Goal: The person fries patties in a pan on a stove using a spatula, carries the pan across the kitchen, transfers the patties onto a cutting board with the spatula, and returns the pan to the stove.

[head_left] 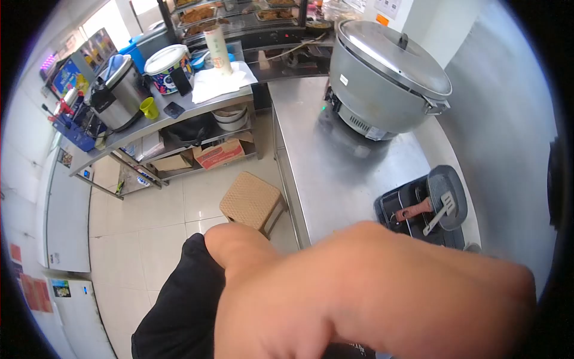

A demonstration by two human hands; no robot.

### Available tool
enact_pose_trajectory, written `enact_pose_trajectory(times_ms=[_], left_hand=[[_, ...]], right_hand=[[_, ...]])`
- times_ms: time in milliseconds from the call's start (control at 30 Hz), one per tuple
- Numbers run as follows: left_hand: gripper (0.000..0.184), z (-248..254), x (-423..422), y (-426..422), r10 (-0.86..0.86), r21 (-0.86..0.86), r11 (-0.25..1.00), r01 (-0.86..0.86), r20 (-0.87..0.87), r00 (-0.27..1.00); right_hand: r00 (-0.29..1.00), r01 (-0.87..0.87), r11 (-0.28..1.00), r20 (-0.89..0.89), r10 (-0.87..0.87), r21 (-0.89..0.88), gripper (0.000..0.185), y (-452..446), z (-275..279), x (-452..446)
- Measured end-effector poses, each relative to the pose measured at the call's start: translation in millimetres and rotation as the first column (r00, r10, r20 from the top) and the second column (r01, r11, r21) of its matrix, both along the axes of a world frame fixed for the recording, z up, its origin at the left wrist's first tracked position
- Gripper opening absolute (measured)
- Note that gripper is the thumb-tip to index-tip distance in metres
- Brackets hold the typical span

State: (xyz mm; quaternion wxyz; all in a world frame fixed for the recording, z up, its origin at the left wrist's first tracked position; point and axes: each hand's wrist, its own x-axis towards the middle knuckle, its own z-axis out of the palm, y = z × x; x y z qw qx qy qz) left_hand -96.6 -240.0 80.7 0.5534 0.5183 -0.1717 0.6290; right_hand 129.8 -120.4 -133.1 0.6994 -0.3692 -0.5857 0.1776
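Observation:
Bare skin, very close to the lens and blurred, fills the lower middle and right of the head view. It looks like my right hand or bent arm (371, 287), with no separate fingers to make out. Whether it holds anything does not show. Past its upper edge, a dark frying pan (458, 188) with a brown handle lies on a black rack-like item (388, 206) on the steel counter (317, 179). A slotted spatula (441, 212) rests across the pan. My left hand cannot be seen. Black cloth (173, 305) appears at the lower left.
A large lidded rice cooker (376, 90) stands on the counter. A woven-top stool (251, 197) is on the tiled floor beside it. The left steel table (197, 107) bears a metal pot (122, 96), a patterned tub (167, 75) and a yellow-green cup (149, 108). White freezers (66, 209) line the left wall.

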Motion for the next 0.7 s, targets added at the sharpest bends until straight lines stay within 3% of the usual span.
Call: enact_pose_trajectory(times_ms=[67,167,333,500,700], left_hand=[[0.017,-2,1,-3,-0.019,-0.008,1.000,0.019,0.000,1.000],[0.017,-9,8,-6,-0.032,-0.021,0.999,0.032,-0.021,0.999],[0.016,-16,10,-10,-0.056,-0.022,0.998,0.055,-0.010,0.998],[0.015,-22,6,-14,-0.089,-0.023,0.996,0.089,-0.004,0.996],[0.015,-26,3,-20,-0.112,-0.025,0.993,0.113,0.018,0.994]], right_hand=[[0.997,-0.055,0.990,0.055,0.048,0.133,0.031,16,-20,15],[0.987,-0.148,0.979,-0.042,0.156,0.142,0.041,14,-33,20],[0.991,-0.108,0.979,-0.066,0.120,0.171,0.045,-4,-7,-4],[0.976,-0.214,0.964,-0.004,0.217,0.156,0.046,0,-23,9],[0.977,-0.120,0.981,-0.155,0.143,0.150,0.044,-12,-27,-6]])
